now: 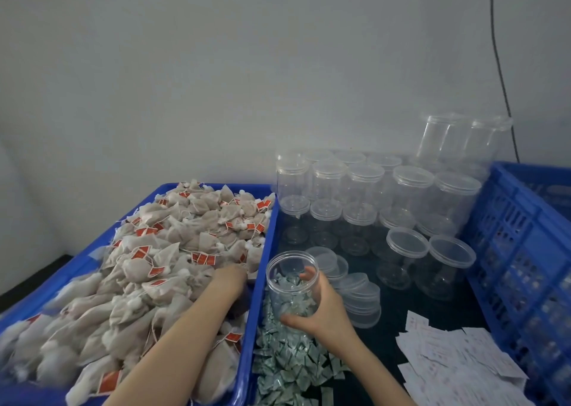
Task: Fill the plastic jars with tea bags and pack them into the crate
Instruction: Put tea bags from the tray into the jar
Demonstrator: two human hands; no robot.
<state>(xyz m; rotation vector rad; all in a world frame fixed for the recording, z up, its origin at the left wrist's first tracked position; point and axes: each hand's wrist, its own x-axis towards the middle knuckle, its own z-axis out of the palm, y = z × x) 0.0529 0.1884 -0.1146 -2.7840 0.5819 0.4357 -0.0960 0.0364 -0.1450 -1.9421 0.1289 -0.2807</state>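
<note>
1. Clear plastic jar (292, 285), lid off, held upright by right hand (324, 310): fingers and thumb wrapped round the wall, thumb low on the near side. Sits just beside the blue bin's (262, 269) right wall, above the pile of small green-white sachets (287, 362).
2. Left hand (230, 277) down among the tea bags (173, 260) at the bin's right edge; fingertips buried, so cannot tell if apart or pinching anything.
3. Step in hand, prob.: grab bags w/ left, drop into jar.
4. To do well: keep jar mouth tilted slightly toward the bin, close to its rim, so the carry is short. Scoop a few bags at once, watch strings + red tags, likely to snag on neighbours or hang over the jar rim.
5. Tuck tags inside before lidding; loose lids (360, 297) stacked just right of the jar.
6. Jar look: see-through, wide mouth, seemingly empty; sachets visible through the wall likely behind it.
7. Spare jars (364, 195) lidded further back; blue crate (522, 251) at far right for packing.
</note>
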